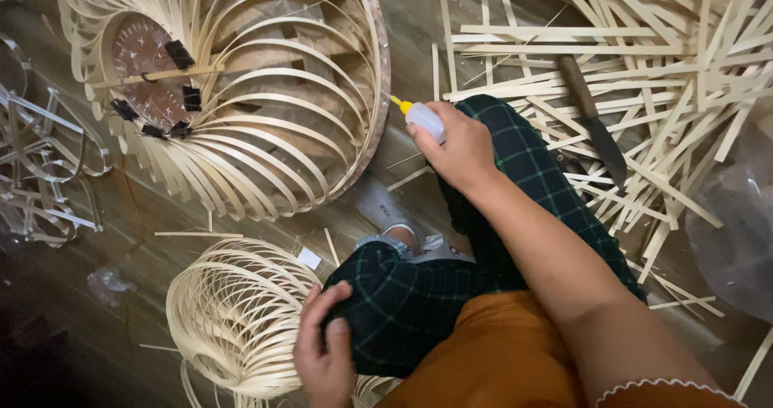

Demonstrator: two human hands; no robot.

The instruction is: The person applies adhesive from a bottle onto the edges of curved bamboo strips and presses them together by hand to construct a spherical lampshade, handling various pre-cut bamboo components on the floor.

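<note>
left hand grips small bamboo frame; right hand holds glue bottle.

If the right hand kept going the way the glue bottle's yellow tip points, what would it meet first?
Probably the rim of the large round woven bamboo-strip frame: the right hand aims the small white squeeze bottle up-left at it, though depth is unclear.

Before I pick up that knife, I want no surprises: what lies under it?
The dark knife rests on a loose heap of pale bamboo strips, which cross beneath its blade and handle. Whatever is under that heap, floor or more strips, is covered and cannot be seen.
</note>
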